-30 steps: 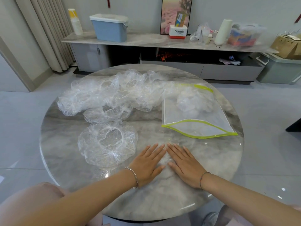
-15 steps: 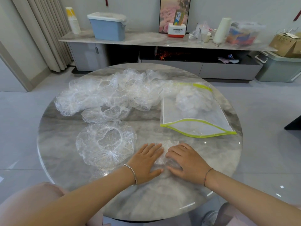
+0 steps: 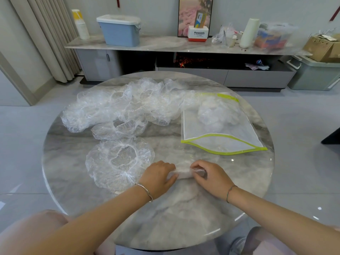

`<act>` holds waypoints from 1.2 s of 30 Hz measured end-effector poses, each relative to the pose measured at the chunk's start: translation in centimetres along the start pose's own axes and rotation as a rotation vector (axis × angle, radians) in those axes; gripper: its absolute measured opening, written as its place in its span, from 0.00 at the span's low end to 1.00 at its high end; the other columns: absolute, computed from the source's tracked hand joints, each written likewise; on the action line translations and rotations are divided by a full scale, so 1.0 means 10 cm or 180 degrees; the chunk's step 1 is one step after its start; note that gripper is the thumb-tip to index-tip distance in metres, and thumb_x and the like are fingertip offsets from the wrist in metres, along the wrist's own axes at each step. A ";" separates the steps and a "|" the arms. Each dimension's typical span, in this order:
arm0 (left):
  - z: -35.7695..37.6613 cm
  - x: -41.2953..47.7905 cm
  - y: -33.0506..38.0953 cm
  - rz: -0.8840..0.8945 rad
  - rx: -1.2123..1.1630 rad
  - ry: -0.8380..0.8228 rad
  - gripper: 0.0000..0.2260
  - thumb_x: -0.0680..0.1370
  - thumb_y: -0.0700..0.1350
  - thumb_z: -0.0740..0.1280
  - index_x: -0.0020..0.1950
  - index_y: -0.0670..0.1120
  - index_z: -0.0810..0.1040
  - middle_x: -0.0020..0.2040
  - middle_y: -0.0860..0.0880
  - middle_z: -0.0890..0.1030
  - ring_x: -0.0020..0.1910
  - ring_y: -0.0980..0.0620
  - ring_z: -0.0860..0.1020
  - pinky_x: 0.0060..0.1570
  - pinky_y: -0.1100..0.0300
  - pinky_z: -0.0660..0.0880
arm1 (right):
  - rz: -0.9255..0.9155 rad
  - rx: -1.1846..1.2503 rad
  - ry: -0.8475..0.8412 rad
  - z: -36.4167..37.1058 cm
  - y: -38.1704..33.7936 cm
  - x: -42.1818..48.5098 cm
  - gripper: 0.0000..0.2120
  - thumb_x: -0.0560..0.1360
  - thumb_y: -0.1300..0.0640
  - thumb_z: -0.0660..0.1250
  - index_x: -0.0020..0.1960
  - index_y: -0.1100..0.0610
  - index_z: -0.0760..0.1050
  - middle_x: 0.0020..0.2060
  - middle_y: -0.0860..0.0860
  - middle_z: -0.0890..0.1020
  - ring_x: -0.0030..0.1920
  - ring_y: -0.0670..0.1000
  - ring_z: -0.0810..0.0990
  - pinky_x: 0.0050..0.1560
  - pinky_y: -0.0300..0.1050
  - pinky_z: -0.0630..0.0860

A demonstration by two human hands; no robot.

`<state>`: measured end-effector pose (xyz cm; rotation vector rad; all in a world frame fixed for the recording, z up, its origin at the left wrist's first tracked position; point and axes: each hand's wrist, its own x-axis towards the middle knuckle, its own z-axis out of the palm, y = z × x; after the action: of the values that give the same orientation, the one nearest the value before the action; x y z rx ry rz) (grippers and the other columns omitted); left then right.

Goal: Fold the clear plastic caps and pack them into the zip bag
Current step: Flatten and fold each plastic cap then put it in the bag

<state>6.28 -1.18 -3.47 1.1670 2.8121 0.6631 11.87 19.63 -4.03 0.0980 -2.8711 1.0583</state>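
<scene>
A clear plastic cap, folded into a small roll (image 3: 183,173), lies near the front of the round marble table (image 3: 73,144). My left hand (image 3: 158,176) grips its left end and my right hand (image 3: 207,174) grips its right end, fingers curled over it. Just left of my left hand a flat open cap (image 3: 117,162) is spread on the table. Behind it lie another loose cap (image 3: 119,128) and a long heap of caps (image 3: 128,105). The zip bag (image 3: 219,129), clear with a yellow-green edge, lies at the right with its mouth open toward me and folded caps (image 3: 217,113) inside.
Beyond the table a low marble-topped cabinet (image 3: 165,45) carries a blue bin (image 3: 119,30), a white and red box, a paper roll and plastic containers. Curtains hang at the left. A grey bin (image 3: 314,74) and cardboard box stand at the right.
My hands were flat side by side, pressing the cap down. Their fingers have curled in and they now pinch the cap as a small roll, one hand at each end.
</scene>
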 end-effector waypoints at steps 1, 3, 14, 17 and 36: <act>-0.02 -0.01 0.01 -0.0135 -0.0019 0.0001 0.18 0.78 0.56 0.55 0.48 0.44 0.76 0.39 0.45 0.77 0.41 0.45 0.76 0.39 0.58 0.66 | 0.0146 0.0238 0.0014 0.00 0.00 0.00 0.08 0.73 0.58 0.68 0.46 0.44 0.75 0.43 0.44 0.82 0.42 0.46 0.78 0.45 0.39 0.74; -0.04 0.00 0.02 -0.0417 -0.0169 0.0044 0.12 0.80 0.53 0.59 0.45 0.45 0.71 0.35 0.48 0.72 0.38 0.45 0.73 0.36 0.58 0.63 | 0.0404 0.0640 0.0113 0.02 0.00 0.02 0.09 0.74 0.59 0.69 0.44 0.45 0.74 0.40 0.50 0.81 0.37 0.47 0.76 0.43 0.40 0.73; -0.05 0.01 0.01 0.0361 0.0337 0.0039 0.16 0.75 0.47 0.64 0.63 0.49 0.75 0.61 0.50 0.77 0.58 0.48 0.77 0.57 0.57 0.71 | 0.0890 0.0640 0.0275 0.09 0.00 0.13 0.09 0.71 0.60 0.71 0.48 0.54 0.73 0.32 0.46 0.73 0.29 0.43 0.69 0.38 0.40 0.69; -0.02 -0.04 -0.06 0.0856 0.0697 -0.0425 0.20 0.80 0.55 0.50 0.59 0.52 0.79 0.61 0.50 0.79 0.59 0.49 0.78 0.60 0.54 0.72 | 0.0360 0.0079 0.0560 0.06 -0.06 0.09 0.10 0.73 0.57 0.69 0.53 0.54 0.73 0.46 0.45 0.74 0.40 0.43 0.73 0.45 0.38 0.70; 0.03 -0.27 -0.05 0.0240 0.0842 -0.1182 0.41 0.67 0.71 0.32 0.76 0.53 0.36 0.77 0.51 0.37 0.76 0.52 0.39 0.72 0.58 0.35 | -0.0236 -0.1639 -0.0877 0.17 0.09 -0.20 0.43 0.61 0.28 0.18 0.72 0.47 0.31 0.71 0.39 0.34 0.73 0.43 0.33 0.71 0.42 0.30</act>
<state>7.95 -3.18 -4.30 1.2821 2.5982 0.0596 13.72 19.33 -6.08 0.3337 -3.2485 0.2858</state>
